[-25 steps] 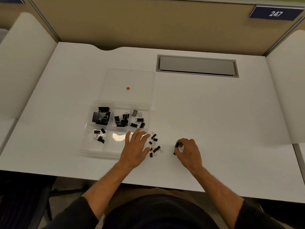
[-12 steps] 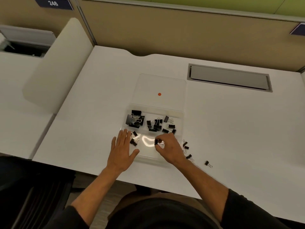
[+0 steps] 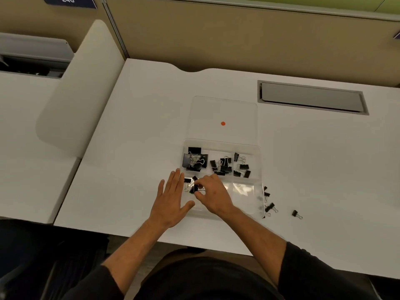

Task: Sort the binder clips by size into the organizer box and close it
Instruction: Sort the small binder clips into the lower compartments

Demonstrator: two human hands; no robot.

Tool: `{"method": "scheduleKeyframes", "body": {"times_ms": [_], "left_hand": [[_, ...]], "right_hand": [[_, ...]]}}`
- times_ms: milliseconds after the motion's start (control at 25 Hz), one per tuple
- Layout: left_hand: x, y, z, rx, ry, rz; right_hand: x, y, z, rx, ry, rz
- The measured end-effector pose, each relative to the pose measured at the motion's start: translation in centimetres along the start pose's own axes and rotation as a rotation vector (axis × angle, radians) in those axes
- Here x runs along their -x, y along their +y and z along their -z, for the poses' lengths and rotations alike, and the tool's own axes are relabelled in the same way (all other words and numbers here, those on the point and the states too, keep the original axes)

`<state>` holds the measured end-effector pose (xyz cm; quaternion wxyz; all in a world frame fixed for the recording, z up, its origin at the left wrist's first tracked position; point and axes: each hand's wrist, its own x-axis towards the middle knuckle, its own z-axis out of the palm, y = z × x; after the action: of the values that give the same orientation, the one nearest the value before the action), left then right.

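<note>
I see the white worktop filling most of the head view, with a grey hatch set into it at the far right; the clear organizer box sits near the front edge, its lid lying open and flat behind it, a red dot on the lid; my left hand lies flat on the worktop, fingers spread and holding nothing, its fingertips touching the box's left wall; my right hand reaches into the near-left compartment, thumb and forefinger pinched together on a small binder clip among a few others there; the far-left compartment holds the large clips, the far-middle one the medium clips, the far-right one some smaller clips; the near-right compartment looks bare; a loose group of tiny clips lies on the worktop just beside the box's right wall, and a single clip sits a little further right
</note>
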<state>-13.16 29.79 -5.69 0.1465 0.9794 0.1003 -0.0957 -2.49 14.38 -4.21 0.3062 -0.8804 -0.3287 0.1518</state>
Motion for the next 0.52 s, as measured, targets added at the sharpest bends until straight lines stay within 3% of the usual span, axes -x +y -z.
{"method": "scheduleKeyframes", "body": {"times_ms": [200,520], "left_hand": [[-0.4,-0.1,0.4,0.055,0.02,-0.025],[-3.4,6.0,1.2,0.16,0.076,-0.154]], "right_hand": [[-0.4,-0.4,0.0,-0.023,-0.01,0.004],[4.4,5.6,5.4,-0.038,0.285,-0.101]]}}
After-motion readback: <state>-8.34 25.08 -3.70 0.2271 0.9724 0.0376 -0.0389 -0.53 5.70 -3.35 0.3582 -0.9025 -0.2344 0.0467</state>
